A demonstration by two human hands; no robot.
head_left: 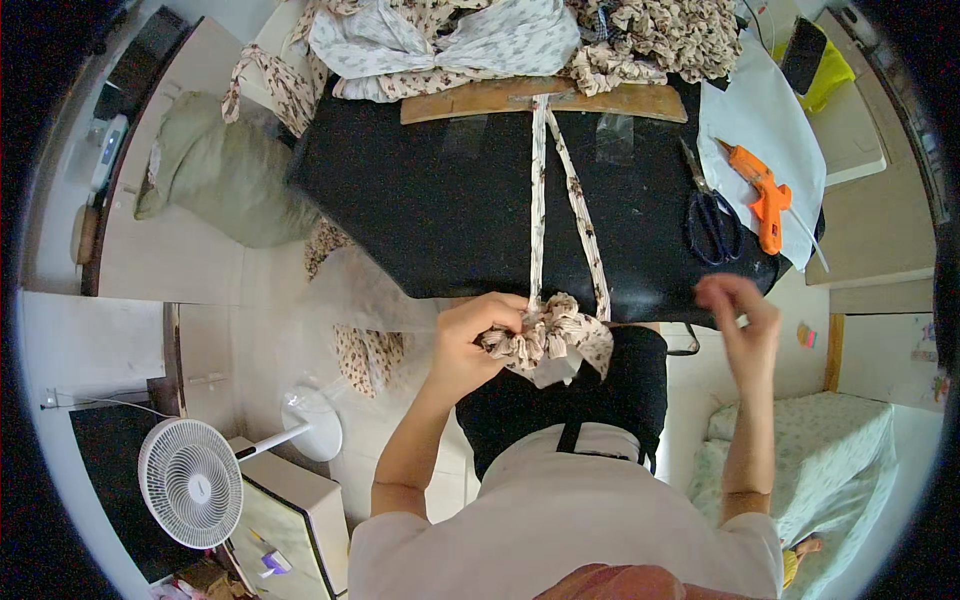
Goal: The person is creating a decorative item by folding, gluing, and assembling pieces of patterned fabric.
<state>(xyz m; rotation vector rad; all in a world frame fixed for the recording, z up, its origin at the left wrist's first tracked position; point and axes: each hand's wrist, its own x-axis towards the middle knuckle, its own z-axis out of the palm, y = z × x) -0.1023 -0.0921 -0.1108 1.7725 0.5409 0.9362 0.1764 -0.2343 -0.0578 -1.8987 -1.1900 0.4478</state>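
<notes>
My left hand [478, 335] is closed on a piece of gathered, ruffled floral fabric [545, 335], cream with dark print, at the table's near edge above my lap. From a curved wooden board [450, 103], a narrow floral fabric strap [538, 200] runs down to it, and a second length slants down to its right. A pale flap hangs beneath the ruffles. Off to the right, my right hand [742, 315] is raised with curled fingers, apart from the fabric; a small white spot shows among them, too small to name. Dark-handled scissors [712, 215] lie just beyond that hand.
An orange glue gun [768, 195] with a white glue stick rests on a white sheet [725, 110] on the black table [430, 200]. Printed fabric [440, 45] and ruffled strips [670, 40] pile up at the back. A white fan [192, 483] stands at left.
</notes>
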